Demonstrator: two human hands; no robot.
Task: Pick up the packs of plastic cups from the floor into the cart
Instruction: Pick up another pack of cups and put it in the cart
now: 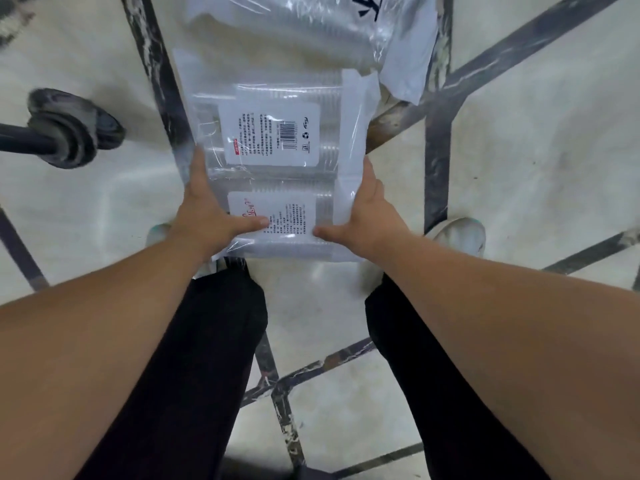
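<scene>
Clear packs of plastic cups (277,157) with white printed labels lie side by side in front of my feet. My left hand (207,209) grips their left edge, thumb on top of the nearest label. My right hand (367,213) grips the right edge, its thumb also on top. Whether the packs are lifted off the floor I cannot tell. Another pack of cups (301,26) in crinkled clear wrap lies beyond them at the top. Of the cart only a dark wheel (72,129) on a black bar shows at the left.
The floor (536,140) is pale tile crossed by dark marbled strips. My black trouser legs (194,358) and light shoes (460,233) stand just behind the packs. The cart wheel is close to the packs' left side.
</scene>
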